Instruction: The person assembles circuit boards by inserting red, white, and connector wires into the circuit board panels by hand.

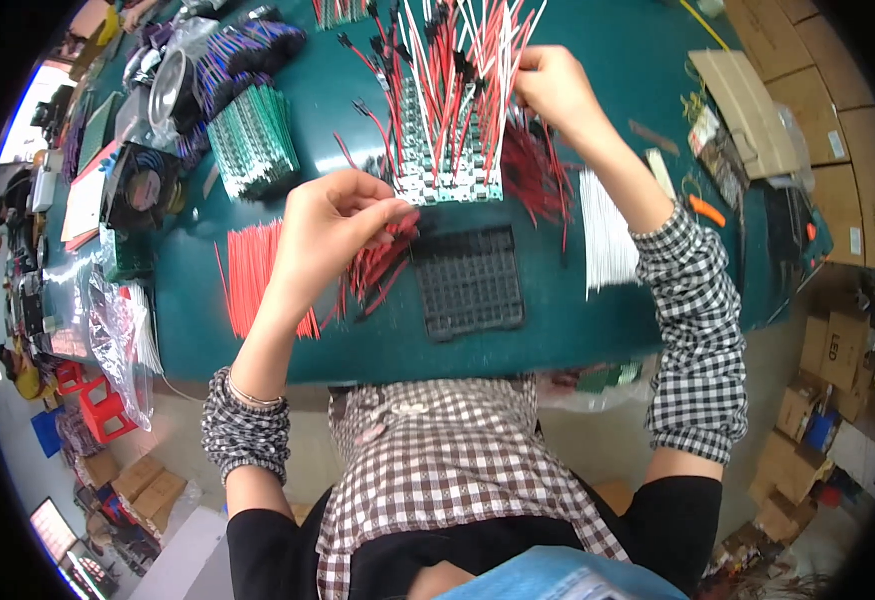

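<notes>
A panel of small circuit boards lies in front of me, with many red and white wires standing up from it and some black connectors among them. My left hand is closed at the panel's near left corner, thumb and forefinger together; what they pinch is not plain. Beyond, at the panel's right side, my right hand has its fingers closed around white wire. Close to me sits a black gridded tray. Red-and-black wires lie beneath my left hand, and a dark red wire bundle rests right of the panel.
Cut red wires lie at left, white wires at right. Stacked green circuit boards and purple-blue cable bundles stand at far left, near a black fan. Orange-handled pliers and cardboard are at right.
</notes>
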`<action>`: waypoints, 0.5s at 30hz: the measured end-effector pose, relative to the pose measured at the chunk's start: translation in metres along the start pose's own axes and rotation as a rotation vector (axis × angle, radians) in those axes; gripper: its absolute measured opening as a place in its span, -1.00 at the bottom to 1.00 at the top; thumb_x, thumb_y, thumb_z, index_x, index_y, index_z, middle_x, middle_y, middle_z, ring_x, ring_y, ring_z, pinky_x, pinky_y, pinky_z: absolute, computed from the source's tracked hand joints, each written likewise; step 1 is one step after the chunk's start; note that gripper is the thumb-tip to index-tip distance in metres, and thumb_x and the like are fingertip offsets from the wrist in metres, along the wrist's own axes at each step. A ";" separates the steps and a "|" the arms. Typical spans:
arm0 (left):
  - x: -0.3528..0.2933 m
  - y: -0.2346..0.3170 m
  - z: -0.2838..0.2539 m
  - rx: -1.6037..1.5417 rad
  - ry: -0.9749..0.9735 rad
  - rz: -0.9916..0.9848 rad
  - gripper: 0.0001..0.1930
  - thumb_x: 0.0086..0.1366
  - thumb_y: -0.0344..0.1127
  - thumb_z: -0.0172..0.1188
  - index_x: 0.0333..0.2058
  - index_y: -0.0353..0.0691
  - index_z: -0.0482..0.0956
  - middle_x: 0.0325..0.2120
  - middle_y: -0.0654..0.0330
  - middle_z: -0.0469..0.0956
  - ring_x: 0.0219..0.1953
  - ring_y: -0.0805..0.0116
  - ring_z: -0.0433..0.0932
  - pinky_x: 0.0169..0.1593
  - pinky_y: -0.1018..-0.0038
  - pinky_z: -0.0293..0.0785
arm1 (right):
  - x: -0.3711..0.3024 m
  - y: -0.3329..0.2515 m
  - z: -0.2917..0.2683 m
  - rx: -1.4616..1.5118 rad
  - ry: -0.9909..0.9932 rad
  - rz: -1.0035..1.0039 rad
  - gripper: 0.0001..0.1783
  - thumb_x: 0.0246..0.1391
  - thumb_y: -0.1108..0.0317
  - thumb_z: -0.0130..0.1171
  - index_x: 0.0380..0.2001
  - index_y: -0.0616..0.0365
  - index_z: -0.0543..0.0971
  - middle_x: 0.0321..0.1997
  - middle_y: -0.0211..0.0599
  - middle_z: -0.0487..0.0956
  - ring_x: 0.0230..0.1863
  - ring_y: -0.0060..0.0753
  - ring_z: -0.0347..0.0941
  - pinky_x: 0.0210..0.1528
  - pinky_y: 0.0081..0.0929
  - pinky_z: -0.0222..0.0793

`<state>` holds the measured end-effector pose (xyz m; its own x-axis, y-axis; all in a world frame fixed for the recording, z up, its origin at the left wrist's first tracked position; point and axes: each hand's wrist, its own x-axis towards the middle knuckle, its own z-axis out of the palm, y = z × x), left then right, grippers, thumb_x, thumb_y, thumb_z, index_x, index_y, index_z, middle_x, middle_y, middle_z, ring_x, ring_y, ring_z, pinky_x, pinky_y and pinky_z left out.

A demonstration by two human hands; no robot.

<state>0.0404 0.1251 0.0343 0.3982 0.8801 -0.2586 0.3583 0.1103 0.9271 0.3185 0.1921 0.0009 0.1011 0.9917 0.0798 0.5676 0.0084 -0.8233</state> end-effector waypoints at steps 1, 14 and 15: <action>0.013 0.001 -0.002 0.002 -0.006 0.002 -0.87 0.25 -0.44 0.28 -0.30 -0.41 0.58 -0.45 0.17 0.67 -0.51 0.57 0.61 -0.45 0.69 0.54 | 0.015 0.012 0.002 -0.017 -0.004 0.003 -0.80 -0.03 0.33 0.14 -0.50 0.26 0.63 -0.70 -0.21 0.54 -0.66 -0.39 0.52 -0.51 -0.38 0.39; 0.199 0.001 -0.041 0.068 -0.040 0.078 -0.79 0.17 -0.37 0.35 -0.37 -0.46 0.60 -0.53 0.11 0.66 -0.55 0.48 0.65 -0.50 0.61 0.56 | 0.173 0.075 0.007 0.140 -0.003 0.228 -0.81 0.05 0.33 0.27 -0.34 0.23 0.71 -0.62 -0.43 0.56 -0.62 -0.65 0.44 -0.59 -0.59 0.33; 0.212 -0.003 -0.043 0.065 -0.032 0.082 -0.79 0.17 -0.37 0.35 -0.37 -0.46 0.60 -0.53 0.11 0.66 -0.55 0.48 0.65 -0.50 0.61 0.56 | 0.186 0.079 0.009 0.156 -0.022 0.227 -0.82 0.04 0.35 0.27 -0.33 0.23 0.70 -0.61 -0.42 0.56 -0.61 -0.65 0.44 -0.59 -0.62 0.34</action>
<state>0.0872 0.3309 -0.0113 0.4550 0.8695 -0.1923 0.3772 0.0074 0.9261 0.3746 0.3783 -0.0539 0.1926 0.9730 -0.1274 0.3997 -0.1964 -0.8954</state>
